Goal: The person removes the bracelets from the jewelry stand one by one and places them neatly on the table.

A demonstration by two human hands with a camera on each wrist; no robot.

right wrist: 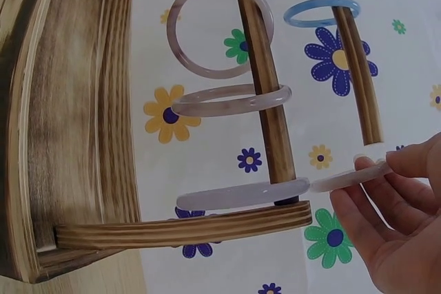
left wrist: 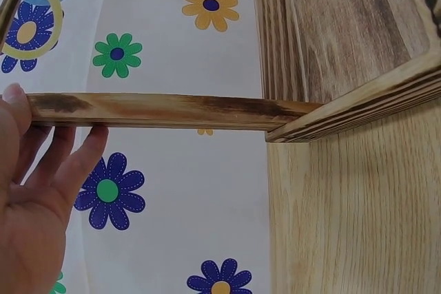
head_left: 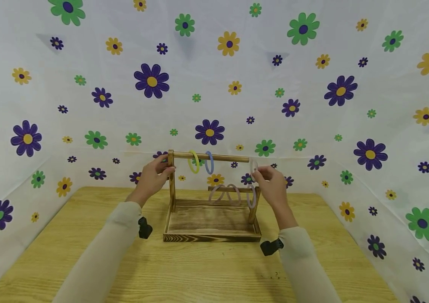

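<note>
A wooden bangle stand (head_left: 212, 238) has a taller bar with a yellow bangle (head_left: 193, 162) and a blue bangle (head_left: 209, 163) hanging on it. Several pale purplish bangles (right wrist: 220, 104) hang on its lower bar. My left hand (head_left: 153, 176) holds the top of the stand's left post (left wrist: 172, 109), thumb on one face and fingers on the other. Between thumb and fingers, my right hand (head_left: 272, 184) pinches a pale translucent bangle (right wrist: 344, 178), just off the free right end of the upper bar (right wrist: 355, 74).
The stand's shallow tray base (head_left: 210, 219) rests on a wood-grain table (head_left: 206, 269). Behind and at both sides rises a white flower-patterned cloth (head_left: 214, 63). The lower bar's short post (right wrist: 186, 233) stands at the right, beneath my right hand.
</note>
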